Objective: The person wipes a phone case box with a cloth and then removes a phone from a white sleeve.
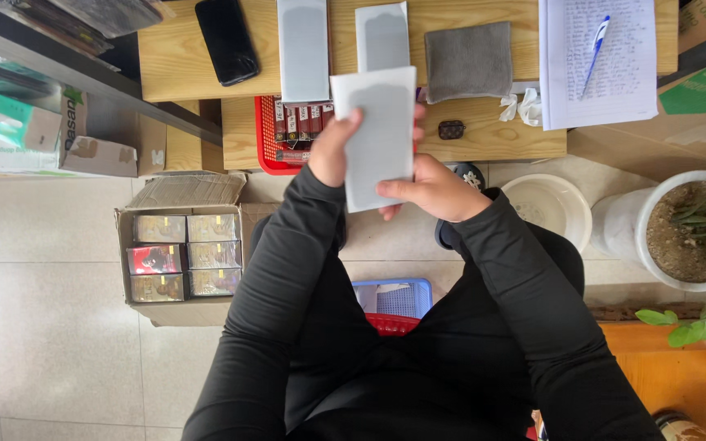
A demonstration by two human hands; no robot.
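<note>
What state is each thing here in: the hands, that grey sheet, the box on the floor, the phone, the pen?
Left hand: gripping the sheet's left edge.
Right hand: gripping the sheet's lower right edge.
Sheet: held up, flat.
Cardboard box: open, packets inside.
Phone: screen dark, lying flat.
Pen: lying on the paper.
Grey cloth: folded.

The flat packet [379, 139] is white-edged with a plain grey face. Both sleeves [288, 269] are black. The basket [269, 139] is red mesh, the cloth [468, 60] grey, the phone [226, 40] black, and the counter [181, 57] pale wood grain.
</note>
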